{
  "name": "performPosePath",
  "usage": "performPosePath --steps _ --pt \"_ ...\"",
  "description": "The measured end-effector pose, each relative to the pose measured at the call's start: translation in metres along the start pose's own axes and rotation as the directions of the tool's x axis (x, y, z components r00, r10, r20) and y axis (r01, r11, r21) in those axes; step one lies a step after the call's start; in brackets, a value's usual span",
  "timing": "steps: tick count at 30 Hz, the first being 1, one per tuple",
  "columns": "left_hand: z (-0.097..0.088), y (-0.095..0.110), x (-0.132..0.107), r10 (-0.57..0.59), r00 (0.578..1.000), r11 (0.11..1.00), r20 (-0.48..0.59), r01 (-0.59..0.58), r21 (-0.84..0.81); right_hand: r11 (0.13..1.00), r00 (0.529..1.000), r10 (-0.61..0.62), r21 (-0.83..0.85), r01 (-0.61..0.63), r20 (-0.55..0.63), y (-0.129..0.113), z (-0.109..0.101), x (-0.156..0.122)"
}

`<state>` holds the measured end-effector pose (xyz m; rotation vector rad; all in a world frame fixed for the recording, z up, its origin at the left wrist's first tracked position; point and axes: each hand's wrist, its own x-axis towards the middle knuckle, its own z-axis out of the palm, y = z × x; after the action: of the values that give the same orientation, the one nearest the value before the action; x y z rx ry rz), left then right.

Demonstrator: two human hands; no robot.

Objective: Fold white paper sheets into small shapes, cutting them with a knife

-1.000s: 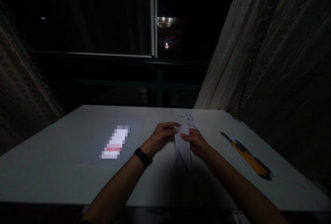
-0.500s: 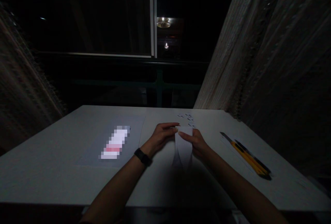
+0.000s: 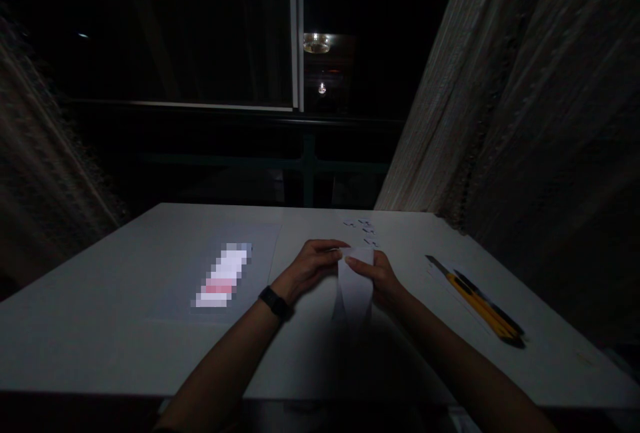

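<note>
A folded white paper (image 3: 354, 286) stands up from the white table (image 3: 125, 326), tapering to a point toward me. My left hand (image 3: 311, 266), a dark watch on its wrist, pinches the paper's top left edge. My right hand (image 3: 380, 276) grips the top right edge, fingers curled over it. Both hands meet at the paper's upper end near the table's middle.
Several small paper scraps (image 3: 364, 226) lie just beyond the hands. A yellow utility knife (image 3: 475, 300) and a dark pen (image 3: 493, 306) rest at the right. A grey mat (image 3: 190, 266) lies at the left. Curtains hang on both sides of a dark window.
The paper has turned slightly between my hands, its face now showing wider. Both hands stay in nearly the same place.
</note>
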<state>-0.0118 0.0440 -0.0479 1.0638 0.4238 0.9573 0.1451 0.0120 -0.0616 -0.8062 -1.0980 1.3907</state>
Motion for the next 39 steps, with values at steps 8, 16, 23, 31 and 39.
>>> performPosePath --steps 8,16,23,31,39 --pt "-0.001 -0.001 0.0 -0.005 1.0 1.0 0.003 0.005 0.01 1.0 1.0 -0.012 -0.013 0.013 0.014 0.0 0.0 -0.002" --pt "-0.002 -0.001 0.001 0.005 1.0 1.0 -0.012 -0.004 0.019 0.999 1.0 -0.018 -0.045 0.019 0.017 -0.002 0.0 -0.003" --pt "0.001 -0.001 0.002 0.026 0.992 0.998 -0.124 -0.019 0.054 0.995 0.998 -0.059 -0.087 0.057 -0.022 -0.004 0.001 -0.003" --pt "0.009 0.002 0.003 0.288 0.935 0.874 -0.209 -0.167 0.456 0.952 0.983 -0.147 -0.286 0.111 -0.11 -0.003 -0.004 0.002" --pt "0.012 -0.001 0.004 0.386 0.898 0.779 -0.213 -0.194 0.597 0.946 0.985 -0.14 -0.307 0.103 -0.102 -0.002 -0.005 0.003"
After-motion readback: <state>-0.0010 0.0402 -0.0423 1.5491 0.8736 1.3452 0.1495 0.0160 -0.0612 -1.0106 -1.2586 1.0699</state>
